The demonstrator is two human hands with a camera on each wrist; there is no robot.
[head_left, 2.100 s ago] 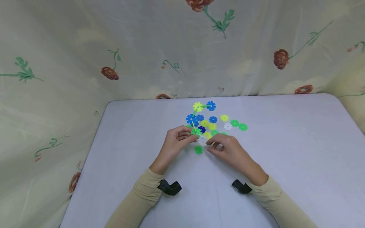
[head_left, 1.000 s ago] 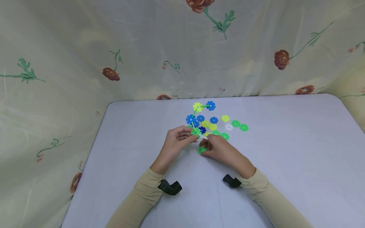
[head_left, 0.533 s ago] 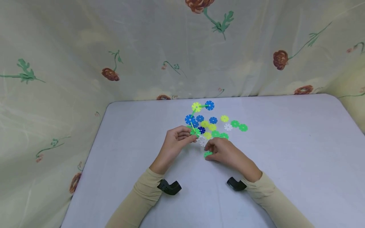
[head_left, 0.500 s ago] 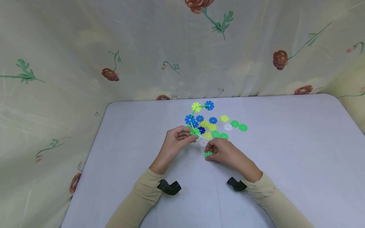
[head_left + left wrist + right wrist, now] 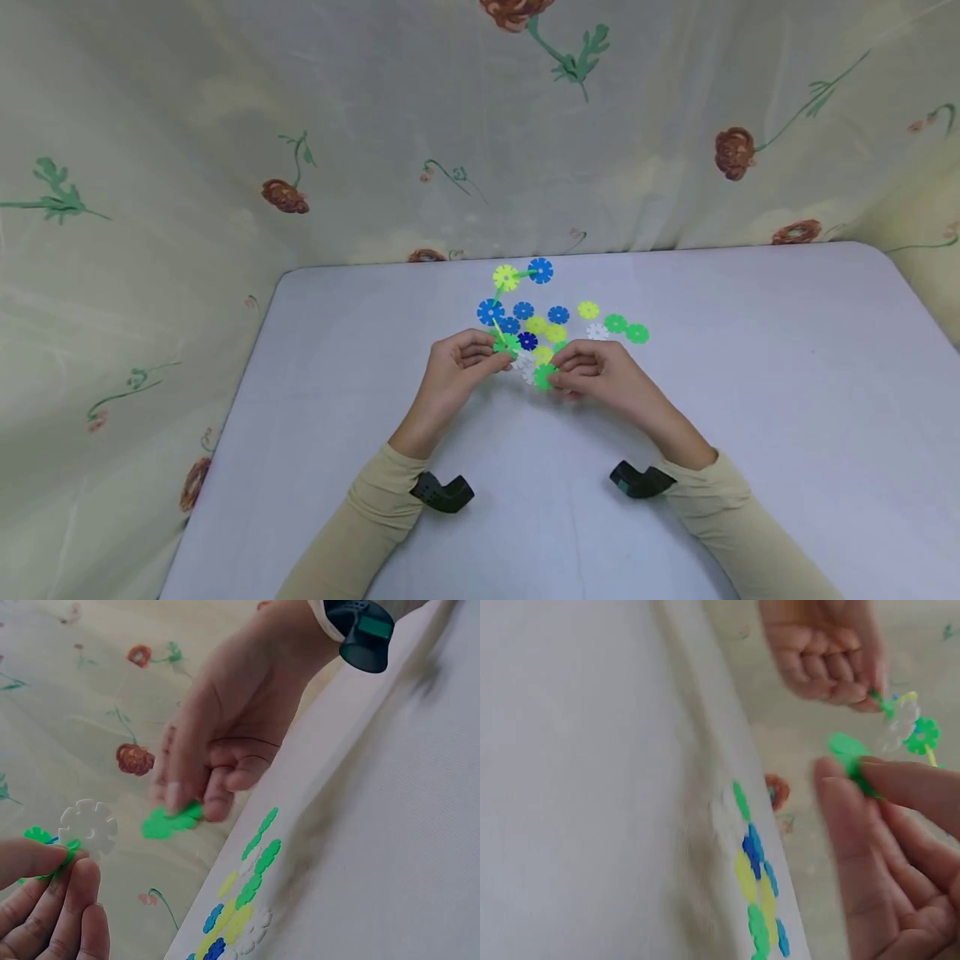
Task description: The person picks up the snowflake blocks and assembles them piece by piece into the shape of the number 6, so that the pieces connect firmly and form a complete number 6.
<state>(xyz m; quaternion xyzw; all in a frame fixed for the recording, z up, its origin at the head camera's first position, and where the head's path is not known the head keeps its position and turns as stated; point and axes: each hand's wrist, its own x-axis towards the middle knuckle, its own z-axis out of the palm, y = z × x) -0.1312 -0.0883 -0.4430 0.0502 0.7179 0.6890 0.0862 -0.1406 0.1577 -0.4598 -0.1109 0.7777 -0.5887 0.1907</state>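
Observation:
My left hand pinches a green notched disc in a chain of interlocking plastic discs. The chain runs through a green disc, a blue disc and a yellow disc to a blue one at its far end. A white disc is joined on beside the left fingertips in the left wrist view. Between thumb and fingers, my right hand pinches a separate green disc, raised above the table and a short gap from the white disc.
Loose discs lie on the white table under and beyond the hands, among them a dark blue disc, a yellow disc and a green disc. A flowered curtain hangs behind the table's far edge.
My right hand has left the white disc, picked up the loose green disc from the table and raised it. The left hand keeps its grip, its chain shifted slightly left.

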